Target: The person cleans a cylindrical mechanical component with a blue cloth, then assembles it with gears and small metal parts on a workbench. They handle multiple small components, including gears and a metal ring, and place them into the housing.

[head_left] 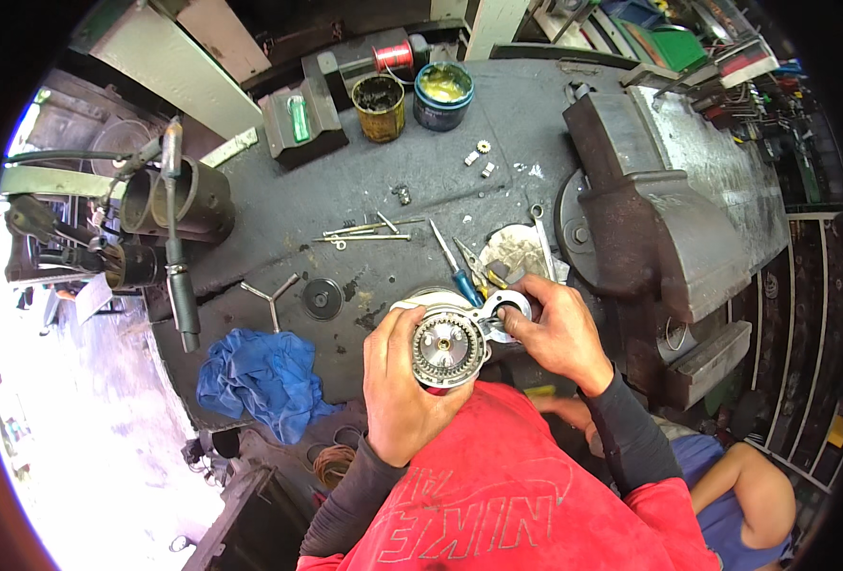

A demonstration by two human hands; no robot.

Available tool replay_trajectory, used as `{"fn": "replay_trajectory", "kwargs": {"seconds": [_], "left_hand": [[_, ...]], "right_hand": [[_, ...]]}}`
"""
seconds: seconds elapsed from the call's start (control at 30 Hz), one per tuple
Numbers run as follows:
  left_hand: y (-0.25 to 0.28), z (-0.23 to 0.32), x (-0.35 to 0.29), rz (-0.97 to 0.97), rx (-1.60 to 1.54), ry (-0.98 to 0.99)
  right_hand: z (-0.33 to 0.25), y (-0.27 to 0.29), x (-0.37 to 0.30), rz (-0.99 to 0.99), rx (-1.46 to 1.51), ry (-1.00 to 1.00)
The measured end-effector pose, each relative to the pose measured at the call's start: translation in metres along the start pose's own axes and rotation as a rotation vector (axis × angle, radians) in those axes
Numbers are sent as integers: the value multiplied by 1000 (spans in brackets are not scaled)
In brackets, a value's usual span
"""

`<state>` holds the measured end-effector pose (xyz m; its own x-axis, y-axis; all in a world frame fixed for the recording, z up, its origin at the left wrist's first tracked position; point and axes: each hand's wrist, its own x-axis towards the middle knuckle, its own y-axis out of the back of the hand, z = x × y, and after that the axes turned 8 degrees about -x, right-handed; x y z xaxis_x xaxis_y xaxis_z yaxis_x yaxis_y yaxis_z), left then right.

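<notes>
My left hand [388, 376] is wrapped round a cylindrical gear housing [433, 366], held close to my body. Its upturned open end shows a toothed ring and a shiny metal disc in the middle. Against its right side is a silver metal flange [520, 303] with bolt holes and a round opening. My right hand [564, 328] grips that flange, the thumb at the opening; whether the two parts are joined I cannot tell. Just beyond my hands lie a blue-handled screwdriver [461, 281], pliers [472, 265] and a ring spanner [541, 238] beside a stained white cloth [515, 249].
A large vise [650, 228] stands at the right of the grey bench. Grease tins [380, 114] and a red wire spool [393, 55] are at the back. Left lie a blue rag [262, 381], a three-armed wrench [271, 297] and a black disc [323, 299]. Another person's leg [750, 495] shows lower right.
</notes>
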<state>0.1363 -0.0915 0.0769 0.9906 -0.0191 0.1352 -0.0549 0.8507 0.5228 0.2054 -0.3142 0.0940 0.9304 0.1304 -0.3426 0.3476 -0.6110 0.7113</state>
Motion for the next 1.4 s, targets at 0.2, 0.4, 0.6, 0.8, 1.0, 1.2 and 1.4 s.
{"fn": "replay_trajectory", "kwargs": {"seconds": [0.2,0.4,0.6,0.8,1.0,1.2,1.4], "left_hand": [[2,-1,1,2,-46,-33],[44,-55,-57,352,-175,151],[102,-190,-109,449,476,718],[185,-160,-129,773,-1161,273],[124,-116,-96,932,-405,328],[144,-131,-97,1008,-926,284],[123,-166,-101,913,-947,292]], "right_hand": [[10,-3,-1,-5,5,33],[0,-8,-10,72,79,-115],[-64,-3,-48,434,134,422],[-156,-107,-37,268,249,1005],[-213,-242,-17,-73,170,685],[-181,-278,-26,-320,56,1105],[-176,-294,-3,-22,-231,1026]]}}
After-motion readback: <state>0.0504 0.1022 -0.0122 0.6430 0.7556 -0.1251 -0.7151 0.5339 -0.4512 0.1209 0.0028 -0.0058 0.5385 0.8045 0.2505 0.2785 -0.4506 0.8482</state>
